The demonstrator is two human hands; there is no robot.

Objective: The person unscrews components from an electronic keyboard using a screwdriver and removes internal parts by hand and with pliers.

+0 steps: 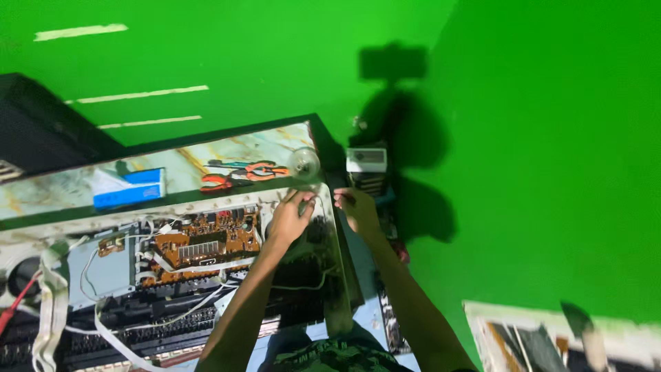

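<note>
We are working at the far right corner of the opened electronics chassis [172,289] on the table [62,186]. Our left hand [289,219] rests there, fingers curled over the chassis rim; whether they pinch anything we cannot tell. Our right hand [357,209] is just beside it, fingers bent, apparently loose. It looks like a fastener or part is being freed here; the next move likely calls for a firm, small grip. Orange-handled pliers [241,173] lie near the far edge
</note>
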